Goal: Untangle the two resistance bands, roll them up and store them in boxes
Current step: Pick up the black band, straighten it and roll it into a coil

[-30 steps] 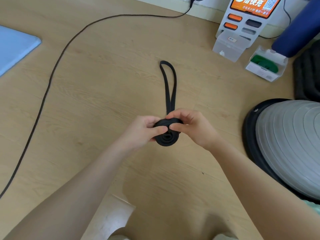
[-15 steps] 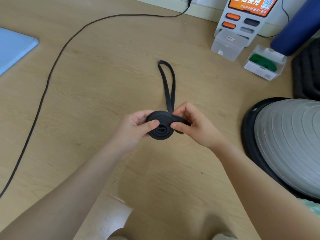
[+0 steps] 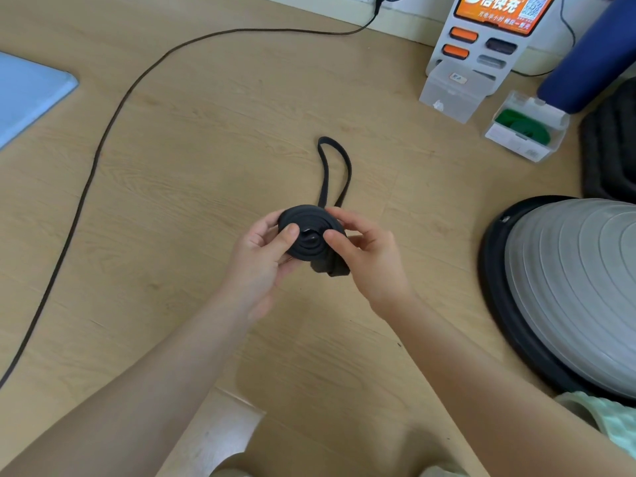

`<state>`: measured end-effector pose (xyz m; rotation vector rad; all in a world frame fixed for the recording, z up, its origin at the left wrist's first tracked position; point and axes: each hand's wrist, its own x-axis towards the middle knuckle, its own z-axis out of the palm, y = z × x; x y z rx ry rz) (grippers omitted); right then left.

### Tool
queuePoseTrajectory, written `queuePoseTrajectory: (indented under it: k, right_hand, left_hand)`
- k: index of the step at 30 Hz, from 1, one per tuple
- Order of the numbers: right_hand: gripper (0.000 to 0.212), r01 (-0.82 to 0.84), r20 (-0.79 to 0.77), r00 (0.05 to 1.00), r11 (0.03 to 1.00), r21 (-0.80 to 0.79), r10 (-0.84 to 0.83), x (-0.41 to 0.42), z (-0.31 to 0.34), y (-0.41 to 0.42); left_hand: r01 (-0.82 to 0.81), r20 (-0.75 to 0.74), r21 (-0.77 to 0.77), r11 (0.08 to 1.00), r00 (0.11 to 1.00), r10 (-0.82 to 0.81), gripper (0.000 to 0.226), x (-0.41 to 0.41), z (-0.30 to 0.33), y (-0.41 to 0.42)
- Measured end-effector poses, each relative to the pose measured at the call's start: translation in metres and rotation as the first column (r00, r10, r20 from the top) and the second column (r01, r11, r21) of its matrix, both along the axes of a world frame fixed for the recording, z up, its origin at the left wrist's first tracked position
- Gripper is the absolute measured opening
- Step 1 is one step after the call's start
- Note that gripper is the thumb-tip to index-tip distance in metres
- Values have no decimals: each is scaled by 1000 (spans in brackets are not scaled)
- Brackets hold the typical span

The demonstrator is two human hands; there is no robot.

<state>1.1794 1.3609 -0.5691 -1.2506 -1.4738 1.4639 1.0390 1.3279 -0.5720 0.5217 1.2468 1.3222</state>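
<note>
A black resistance band (image 3: pixel 311 235), wound for most of its length into a flat coil, is held just above the wooden floor (image 3: pixel 206 160) at the centre of the frame. The coil is gripped from the left by the left hand (image 3: pixel 261 259), whose thumb is pressed on the coil's near face while the curled fingers are wrapped behind it. The right side of the coil is pinched by the right hand (image 3: pixel 368 256), the thumb being laid on the face and the forefinger curved over the top edge; a short fold of band is seen hanging below the coil beside this hand. The part of the band not wound is left lying on the floor as a narrow loop stretching from the coil toward the upper middle of the frame. In the upper right, a clear plastic box (image 3: pixel 526 127) is seen lying open with a green band (image 3: pixel 525 125) coiled inside it, and a second clear box (image 3: pixel 454 92) is set just to its left, in front of a white charging station (image 3: pixel 488 32) with an orange screen. A grey dome-shaped balance trainer (image 3: pixel 571 287) is seen at the right edge, a dark cable (image 3: pixel 99 146) is trailed across the floor on the left, and a light blue mat (image 3: pixel 27 94) is seen at the upper left.
</note>
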Motion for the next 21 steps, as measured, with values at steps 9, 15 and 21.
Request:
queuePoseTrajectory:
  k: [9,15,21]
  right_hand:
    - [32,-82,-59,995,996,-33,80,6,8,10]
    - [34,-118,-18,993,990,81,120,25,15,25]
    - [32,-365,406,881,896,254,244,30,10,21]
  left_hand:
    - [74,82,54,996,994,-78,19,-3,1,-2]
    - [247,10,64,967,969,-248,14,-2,7,6]
    - [575,-461,-237,783,643,-612,27,-14,26,17]
